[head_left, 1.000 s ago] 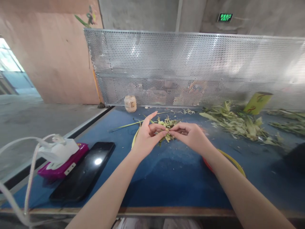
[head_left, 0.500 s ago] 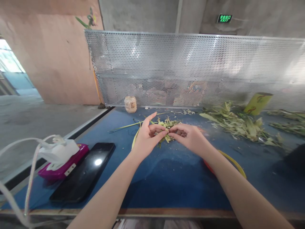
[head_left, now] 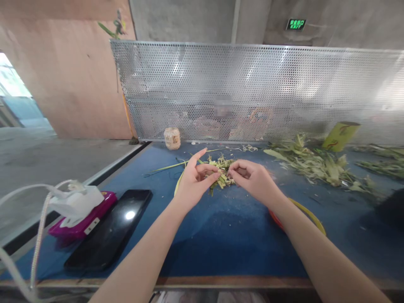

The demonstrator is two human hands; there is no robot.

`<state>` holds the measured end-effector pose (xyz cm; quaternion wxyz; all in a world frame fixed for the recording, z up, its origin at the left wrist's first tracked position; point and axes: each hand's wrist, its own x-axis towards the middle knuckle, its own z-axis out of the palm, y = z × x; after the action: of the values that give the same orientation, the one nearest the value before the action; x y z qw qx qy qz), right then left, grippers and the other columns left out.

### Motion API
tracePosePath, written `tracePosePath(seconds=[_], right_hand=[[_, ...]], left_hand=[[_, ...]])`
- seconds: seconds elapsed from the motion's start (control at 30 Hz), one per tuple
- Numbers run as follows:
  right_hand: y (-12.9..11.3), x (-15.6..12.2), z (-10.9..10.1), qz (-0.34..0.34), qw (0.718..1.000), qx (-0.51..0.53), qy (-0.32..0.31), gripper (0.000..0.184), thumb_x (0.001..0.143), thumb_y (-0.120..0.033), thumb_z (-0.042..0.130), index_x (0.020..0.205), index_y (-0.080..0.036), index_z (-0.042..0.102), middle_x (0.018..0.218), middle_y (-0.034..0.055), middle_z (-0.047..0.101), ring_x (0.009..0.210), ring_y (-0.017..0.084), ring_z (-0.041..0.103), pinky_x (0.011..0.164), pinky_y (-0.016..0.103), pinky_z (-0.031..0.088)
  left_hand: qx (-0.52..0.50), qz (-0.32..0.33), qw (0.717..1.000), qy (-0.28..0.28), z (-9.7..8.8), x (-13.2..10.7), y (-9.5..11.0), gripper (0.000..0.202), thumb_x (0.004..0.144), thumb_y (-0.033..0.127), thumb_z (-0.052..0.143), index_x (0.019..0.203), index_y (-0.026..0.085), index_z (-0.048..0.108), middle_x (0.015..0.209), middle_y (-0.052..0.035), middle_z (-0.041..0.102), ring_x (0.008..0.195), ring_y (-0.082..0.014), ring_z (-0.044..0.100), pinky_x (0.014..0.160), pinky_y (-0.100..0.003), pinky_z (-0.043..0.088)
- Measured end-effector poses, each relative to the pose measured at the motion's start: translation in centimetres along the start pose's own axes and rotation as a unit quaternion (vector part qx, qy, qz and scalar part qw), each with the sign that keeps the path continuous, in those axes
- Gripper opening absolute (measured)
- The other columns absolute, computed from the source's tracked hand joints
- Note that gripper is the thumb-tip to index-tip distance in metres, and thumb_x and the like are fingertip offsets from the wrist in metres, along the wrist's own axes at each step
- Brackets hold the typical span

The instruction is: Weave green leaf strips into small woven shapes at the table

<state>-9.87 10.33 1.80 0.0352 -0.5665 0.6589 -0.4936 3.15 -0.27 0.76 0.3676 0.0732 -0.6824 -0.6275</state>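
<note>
My left hand [head_left: 197, 179] is pinched, thumb against the curled fingers, with the index finger raised. Its fingertips are at the near left side of a small heap of green plant scraps [head_left: 224, 180]; whatever they hold is too small to name. Just across a narrow gap, my right hand [head_left: 251, 176] also pinches, and the contents of its fingertips cannot be made out. Cut stem pieces and thin curly bits make up the heap between and behind both hands. A pale yellow-green strip [head_left: 178, 184] lies left of my left hand, near a long thin stem [head_left: 167, 167].
At left lie a black phone [head_left: 109, 229] and a magenta power strip [head_left: 105, 204] with white plugs and cables. A ring-shaped yellow-and-red rim [head_left: 311, 219] sits partly under my right forearm. Beyond are a jar [head_left: 172, 138], leaf pile [head_left: 325, 166], yellow-green cylinder [head_left: 341, 136] and perforated metal screen [head_left: 195, 84].
My right hand has drawn slightly to the right, opening a gap between the two hands' fingertips. My left hand has stayed nearly still.
</note>
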Motion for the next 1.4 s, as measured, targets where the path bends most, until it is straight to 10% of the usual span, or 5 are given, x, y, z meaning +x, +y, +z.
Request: tracePosePath(seconds=[0.3,0.63,1.4], right_hand=[[-0.9,-0.4,0.8,-0.111,0.988,0.047,0.093,0.007,0.073,-0.02,0.055,0.069,-0.02,0.061,0.073,0.0027,0.058,0.062,0.011,0.052,0.049,0.023,0.041],[-1.4,-0.7,-0.3,-0.111,0.991,0.069,0.016,0.002,0.072,-0.02,0.061,0.07,-0.021,0.061,0.084,0.0015,0.056,0.071,0.011,0.053,0.051,0.021,0.043],[-2.7,-1.3,-1.2,-0.097,0.992,-0.073,0.031,0.008,0.068,-0.023,0.063,0.069,-0.02,0.056,0.073,-0.0008,0.06,0.058,0.01,0.055,0.046,0.02,0.045]], left_hand=[[-0.096,-0.095,0.991,0.004,0.6,-0.1,0.6,0.064,0.067,0.019,0.065,0.124,0.015,0.035,0.076,-0.0014,0.058,0.054,-0.005,0.046,0.044,-0.017,0.034],[-0.056,0.044,0.997,0.011,0.6,-0.6,1.5,0.067,0.068,0.015,0.064,0.127,0.019,0.031,0.075,0.0002,0.063,0.073,-0.0107,0.057,0.069,-0.024,0.046],[0.112,0.229,0.967,0.024,0.9,-1.2,1.8,0.067,0.068,0.011,0.064,0.126,0.024,0.032,0.074,0.0036,0.066,0.074,-0.014,0.062,0.065,-0.027,0.047]])
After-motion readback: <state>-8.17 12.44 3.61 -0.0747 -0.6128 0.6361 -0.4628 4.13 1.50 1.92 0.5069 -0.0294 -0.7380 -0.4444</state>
